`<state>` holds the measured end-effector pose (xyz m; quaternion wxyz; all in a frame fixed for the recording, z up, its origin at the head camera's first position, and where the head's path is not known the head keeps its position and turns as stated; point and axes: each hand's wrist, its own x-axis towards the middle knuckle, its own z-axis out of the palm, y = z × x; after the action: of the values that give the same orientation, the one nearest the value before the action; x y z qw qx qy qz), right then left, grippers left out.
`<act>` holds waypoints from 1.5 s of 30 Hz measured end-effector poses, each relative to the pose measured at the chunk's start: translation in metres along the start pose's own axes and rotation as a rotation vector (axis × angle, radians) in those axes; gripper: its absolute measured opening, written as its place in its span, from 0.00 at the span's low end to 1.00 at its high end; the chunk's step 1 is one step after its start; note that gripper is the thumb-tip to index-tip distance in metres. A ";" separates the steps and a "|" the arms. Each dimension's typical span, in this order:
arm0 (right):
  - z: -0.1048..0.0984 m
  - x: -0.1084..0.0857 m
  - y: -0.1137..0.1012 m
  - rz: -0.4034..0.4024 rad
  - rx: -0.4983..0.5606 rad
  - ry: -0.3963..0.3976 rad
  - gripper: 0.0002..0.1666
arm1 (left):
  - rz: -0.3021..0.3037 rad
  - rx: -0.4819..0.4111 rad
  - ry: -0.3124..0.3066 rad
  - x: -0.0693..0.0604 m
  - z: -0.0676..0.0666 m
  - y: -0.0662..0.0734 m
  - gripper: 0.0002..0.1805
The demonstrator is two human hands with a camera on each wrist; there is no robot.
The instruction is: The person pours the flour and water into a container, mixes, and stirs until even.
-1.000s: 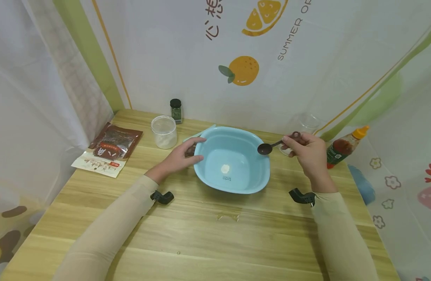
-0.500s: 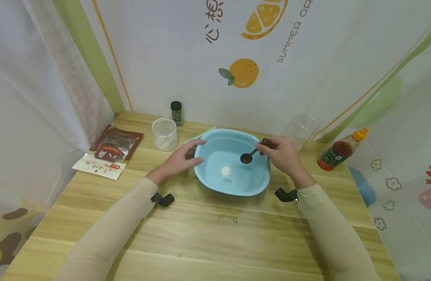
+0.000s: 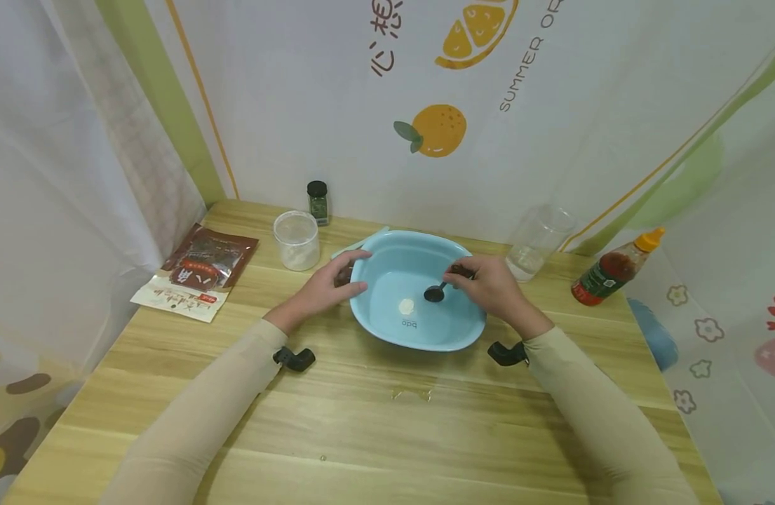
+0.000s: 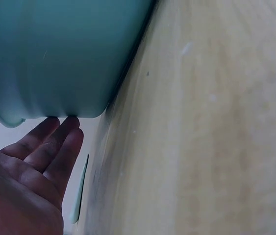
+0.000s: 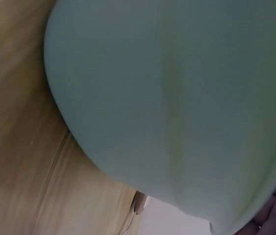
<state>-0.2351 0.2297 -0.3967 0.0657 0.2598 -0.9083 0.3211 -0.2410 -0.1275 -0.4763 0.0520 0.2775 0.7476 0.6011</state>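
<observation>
A light blue basin (image 3: 419, 341) sits mid-table with a small white patch (image 3: 407, 306) on its bottom. My left hand (image 3: 318, 291) holds its left rim, and in the left wrist view the fingertips touch the basin's outer wall (image 4: 54, 58). Inside the right part of the basin, my right hand (image 3: 497, 289) pinches the handle of a dark brown measuring spoon (image 3: 434, 294). The spoon's bowl hangs low, right of the white patch; whether it touches the bottom I cannot tell. In the right wrist view the basin wall (image 5: 167, 98) hides the spoon.
Left of the basin stand a clear jar of white powder (image 3: 297, 242) and a black-capped spice jar (image 3: 318, 203). A brown food packet (image 3: 200, 270) lies far left. On the right are a clear glass (image 3: 538, 242) and a red sauce bottle (image 3: 614, 270). A pale green strip (image 3: 362, 242) shows behind the basin.
My right hand has brought the spoon left and down, from the basin's right rim to inside it. The glass is now uncovered. My left hand has stayed at the rim.
</observation>
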 end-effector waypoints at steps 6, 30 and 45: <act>-0.002 -0.001 -0.005 -0.026 -0.064 -0.033 0.03 | 0.005 -0.009 -0.013 0.001 -0.001 0.001 0.35; 0.009 0.036 -0.032 0.026 0.025 -0.287 0.06 | -0.015 0.001 -0.012 -0.001 0.000 0.003 0.35; 0.000 0.026 -0.041 -0.003 -0.017 -0.400 0.05 | -0.011 0.015 -0.011 -0.001 0.000 0.001 0.34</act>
<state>-0.2363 0.1914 -0.3664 -0.1135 0.3194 -0.9055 0.2552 -0.2404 -0.1282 -0.4758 0.0574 0.2772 0.7533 0.5937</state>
